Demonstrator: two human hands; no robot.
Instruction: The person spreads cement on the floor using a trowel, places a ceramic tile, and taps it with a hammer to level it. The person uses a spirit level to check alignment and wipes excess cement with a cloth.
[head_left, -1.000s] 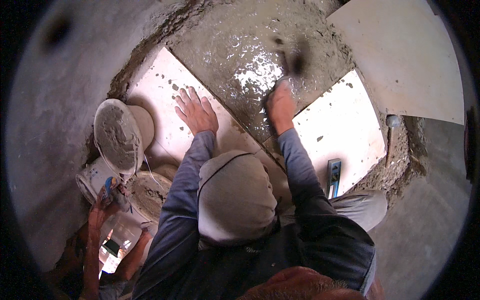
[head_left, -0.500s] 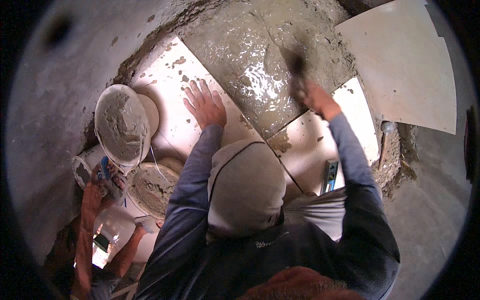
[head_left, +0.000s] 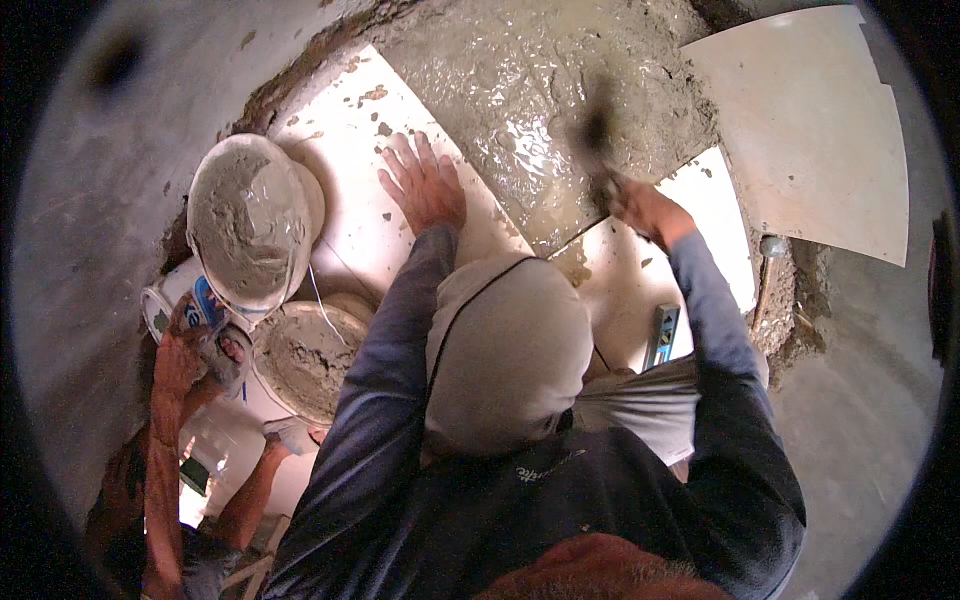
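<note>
My left hand (head_left: 425, 183) rests palm down, fingers spread, on a large pale tile (head_left: 345, 205). Closed around a dark handle, my right hand (head_left: 652, 213) holds what looks like a trowel (head_left: 604, 180); its blade is blurred and hard to make out. Beyond both hands lies wet grey mortar (head_left: 530, 70), shiny in the middle. Under my right forearm is another pale tile (head_left: 625, 275), its edge bordering the mortar. A short blue spirit level (head_left: 661, 336) lies on that tile beside my leg. My beige-covered knee (head_left: 505, 350) hides part of the tiles.
At left, a mortar-filled bucket (head_left: 250, 225) stands by a second mortar container (head_left: 310, 360). A co-worker's hand (head_left: 185, 345) is near a white bucket (head_left: 160, 300) with blue marking. A large pale sheet or tile (head_left: 810, 120) leans at right, near a pipe (head_left: 768, 270). Rough wall edges surround the mortar.
The trowel's blade, visible earlier over the mortar, is now more blurred. My left hand stays flat on the tile. The co-worker's hand at left has shifted slightly, and the whole view has moved a little.
</note>
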